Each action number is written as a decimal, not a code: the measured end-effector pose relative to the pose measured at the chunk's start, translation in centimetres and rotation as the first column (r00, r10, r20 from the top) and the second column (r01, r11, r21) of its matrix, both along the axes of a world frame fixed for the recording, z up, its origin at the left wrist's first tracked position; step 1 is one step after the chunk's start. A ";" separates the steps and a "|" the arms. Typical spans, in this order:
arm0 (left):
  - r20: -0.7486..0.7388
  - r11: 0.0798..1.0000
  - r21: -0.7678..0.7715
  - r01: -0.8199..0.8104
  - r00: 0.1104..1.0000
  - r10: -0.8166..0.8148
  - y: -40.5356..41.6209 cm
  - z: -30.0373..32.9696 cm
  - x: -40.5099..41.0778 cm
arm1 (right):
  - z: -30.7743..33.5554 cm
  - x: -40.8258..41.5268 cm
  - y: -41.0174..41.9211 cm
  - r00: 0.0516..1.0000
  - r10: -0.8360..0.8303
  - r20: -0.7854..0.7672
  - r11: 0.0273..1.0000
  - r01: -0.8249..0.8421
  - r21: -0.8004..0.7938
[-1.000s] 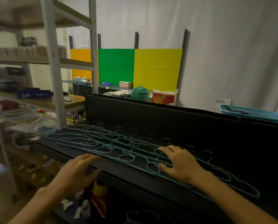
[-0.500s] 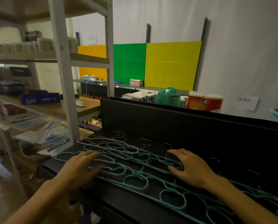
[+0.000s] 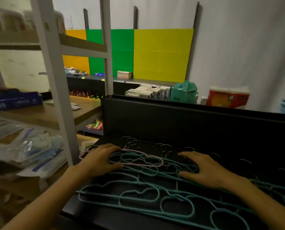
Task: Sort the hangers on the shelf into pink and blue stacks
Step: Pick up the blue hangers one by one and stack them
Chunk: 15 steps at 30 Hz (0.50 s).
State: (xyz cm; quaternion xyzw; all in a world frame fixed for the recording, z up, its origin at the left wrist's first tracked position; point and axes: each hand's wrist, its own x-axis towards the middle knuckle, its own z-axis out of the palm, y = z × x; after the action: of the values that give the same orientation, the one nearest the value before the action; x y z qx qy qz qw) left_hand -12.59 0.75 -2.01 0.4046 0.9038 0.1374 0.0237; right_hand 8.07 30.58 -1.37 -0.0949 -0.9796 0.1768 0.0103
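Several teal-blue wire hangers (image 3: 138, 194) lie overlapping along the black shelf (image 3: 171, 123), stretching from the left end to the right edge of view. One pink hanger (image 3: 156, 159) lies on top of them at the far left. My left hand (image 3: 99, 161) rests on the left part of the pink hanger, fingers spread over the wires and thumb beside them. My right hand (image 3: 204, 170) lies flat on the blue hangers to the right, fingers spread. Metal hooks (image 3: 130, 141) stick out toward the shelf's back wall.
A white metal rack (image 3: 55, 90) stands close on the left, with plastic-wrapped packs (image 3: 30, 150) and a blue box (image 3: 14, 101) on its shelves. Behind the black back wall are a teal bag (image 3: 184, 92), a red tissue pack (image 3: 228, 97) and cartons.
My left hand has moved forward from the shelf's front edge onto the pink hanger at the left end. My right hand has stayed on the blue hangers. The view has shifted closer and leftward.
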 end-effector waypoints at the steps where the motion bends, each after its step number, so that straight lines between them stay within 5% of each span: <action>1: 0.029 1.000 -0.006 0.023 0.999 -0.023 0.0 -0.2 -0.8 | 0.0 -0.1 -0.5 0.999 -0.015 0.031 1.000 0.015 -0.004; 15: 0.171 0.964 0.121 0.237 0.952 -0.256 0.1 -0.9 -4.3 | 0.4 -2.9 -6.5 0.965 -0.255 0.062 0.963 0.260 -0.078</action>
State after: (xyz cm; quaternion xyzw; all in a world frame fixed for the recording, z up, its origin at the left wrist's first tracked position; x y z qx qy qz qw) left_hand -16.89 0.80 -2.93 0.5004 0.8321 0.2150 0.1045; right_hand 5.16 24.03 -0.99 -0.2262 -0.9504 0.2132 0.0041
